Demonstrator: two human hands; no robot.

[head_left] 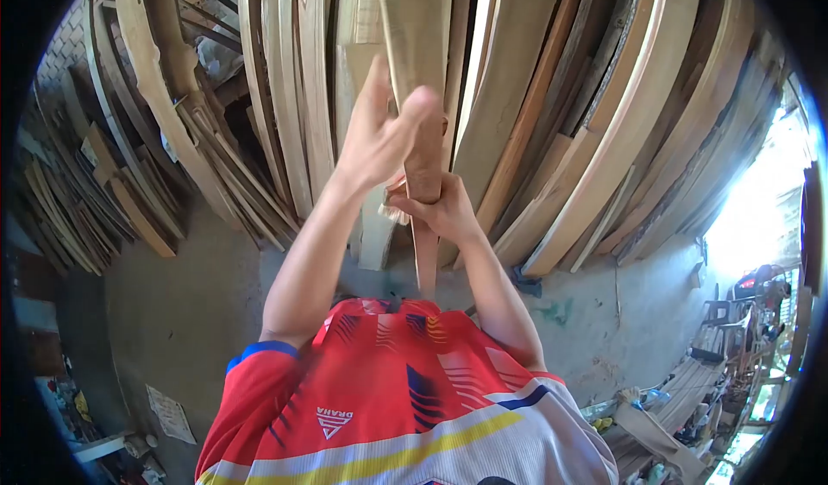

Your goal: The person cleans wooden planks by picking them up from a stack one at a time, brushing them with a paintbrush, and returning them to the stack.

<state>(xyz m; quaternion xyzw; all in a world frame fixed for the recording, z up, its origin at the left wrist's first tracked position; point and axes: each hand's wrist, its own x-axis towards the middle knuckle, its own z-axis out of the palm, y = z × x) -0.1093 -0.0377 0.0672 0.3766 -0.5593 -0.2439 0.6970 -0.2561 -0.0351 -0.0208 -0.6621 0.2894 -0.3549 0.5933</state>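
Observation:
A long wooden board (416, 45) stands in front of me, its upper end broad and its lower part narrowing toward my shirt. My right hand (444, 211) is wrapped around the board's lower part. By its fingertips shows a pale, frayed tuft (394, 212), too small to name. Higher up, my left hand (384, 140) is beside the board's left edge, fingers stretched upward and thumb apart, crossing in front of the wood. Slight blur hides whether the thumb touches it.
Many long planks (509, 79) lean upright against the wall ahead, curving around both sides. Thinner strips (65, 200) stand at far left. A paper sheet (171, 413) lies on the concrete floor (198, 312). At lower right are a wooden bench (690, 390) and clutter near a bright opening.

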